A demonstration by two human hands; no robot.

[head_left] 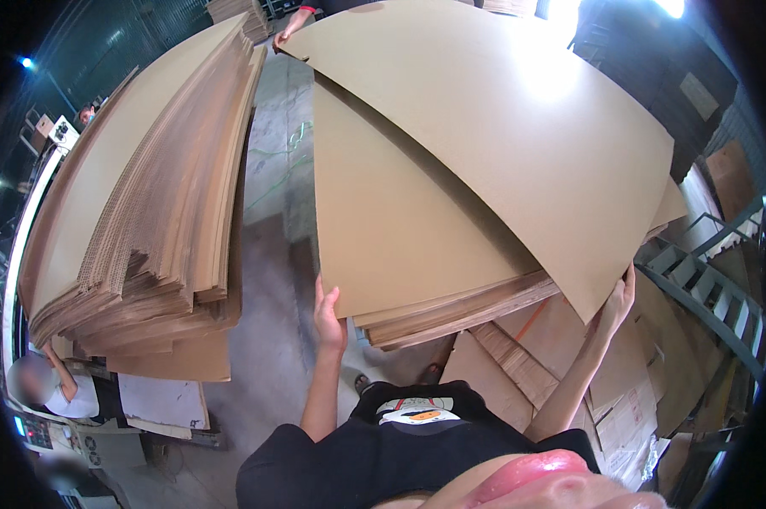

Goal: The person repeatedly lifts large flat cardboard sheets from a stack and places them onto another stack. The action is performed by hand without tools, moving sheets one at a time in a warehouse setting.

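Note:
A large brown cardboard sheet (501, 127) lies slanted across the top of a stack, its near corner pointing toward me. My right hand (622, 299) is closed on its right edge, fingers partly hidden. Under it, a second cardboard sheet (391, 220) shows on the left. My left hand (329, 321) grips this lower sheet's near left corner, thumb on top and some fingers out of sight. At the far left corner of the upper sheet, another person's hand (289, 32) holds on. Layered edges of the cardboard stack (459, 321) show beneath.
Left of a strip of grey floor (272, 339) stands a tall stack of cardboard sheets (171, 187). Flattened cardboard (603, 373) lies at the lower right, near metal steps (696, 276). A person in a white top (76, 394) is at the lower left.

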